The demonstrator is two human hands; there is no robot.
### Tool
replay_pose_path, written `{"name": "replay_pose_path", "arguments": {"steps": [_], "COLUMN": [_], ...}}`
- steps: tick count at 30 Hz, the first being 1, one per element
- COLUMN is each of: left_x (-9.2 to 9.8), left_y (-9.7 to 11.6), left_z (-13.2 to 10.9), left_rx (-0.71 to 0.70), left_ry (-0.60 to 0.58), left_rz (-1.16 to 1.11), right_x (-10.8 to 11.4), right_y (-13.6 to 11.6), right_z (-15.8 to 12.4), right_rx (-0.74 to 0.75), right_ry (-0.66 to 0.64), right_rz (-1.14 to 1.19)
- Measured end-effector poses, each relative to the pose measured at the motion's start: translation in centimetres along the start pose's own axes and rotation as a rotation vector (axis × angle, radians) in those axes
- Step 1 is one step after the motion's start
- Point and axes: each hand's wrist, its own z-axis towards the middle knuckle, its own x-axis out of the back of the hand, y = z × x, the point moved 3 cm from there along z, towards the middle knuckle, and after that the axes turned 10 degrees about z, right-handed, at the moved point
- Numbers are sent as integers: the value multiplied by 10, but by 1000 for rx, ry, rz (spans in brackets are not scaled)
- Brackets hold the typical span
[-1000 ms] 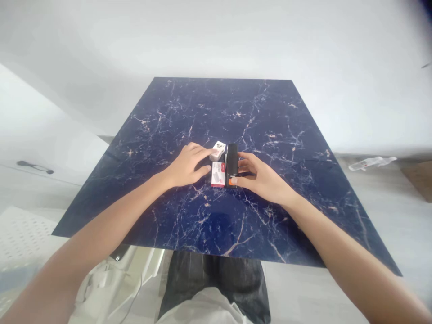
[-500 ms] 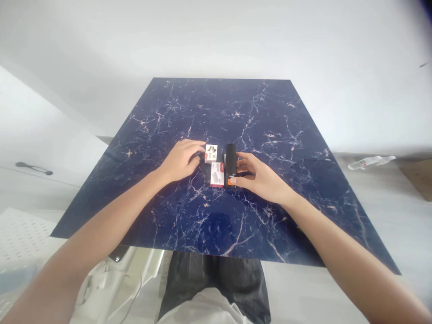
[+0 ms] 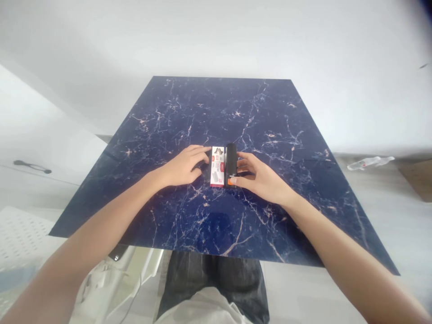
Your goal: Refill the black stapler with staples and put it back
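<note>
White walls (image 3: 216, 36) and a pale floor (image 3: 398, 234) surround a dark blue marble-patterned table (image 3: 256, 112), seen from the head camera. Near its middle stand two white cartons (image 3: 218, 173) with red print, end to end and touching. Both are shut, so anything inside is hidden, and the print is too small to read. Just right of them lies a black stapler (image 3: 231, 164) with an orange tip at its near end. The left hand (image 3: 185, 167) sits low over the tabletop, its fingers (image 3: 204, 154) slightly curled, with their tips at the cartons' left side; whether they touch or grip cannot be made out. The right hand (image 3: 261, 174) is closed around the stapler, thumb at the orange end, fingers (image 3: 242, 162) against its right side. Below the table edge show dark trousers (image 3: 212, 274) and a white shirt (image 3: 202, 308). Far right, a clear plastic bottle (image 3: 369, 163) lies near the wall; a cabinet handle (image 3: 32, 167) shows at far left.
</note>
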Motion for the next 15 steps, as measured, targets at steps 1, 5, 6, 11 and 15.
{"name": "replay_pose_path", "arguments": {"steps": [1, 5, 6, 11, 15], "left_x": [3, 13, 12, -9, -17], "left_y": [-1, -1, 1, 13, 15], "left_z": [-2, -10, -11, -6, 2], "left_rx": [19, 81, 65, 13, 22], "left_ry": [-5, 7, 0, -26, 28], "left_rz": [1, -72, -105, -192, -169], "right_x": [0, 0, -1, -13, -22], "right_y": [1, 3, 4, -2, -9], "right_z": [0, -1, -2, -9, -13], "right_rx": [3, 34, 51, 142, 169], "right_ry": [-3, 18, 32, 122, 154], "right_rz": [-5, -53, -75, -214, -318]}}
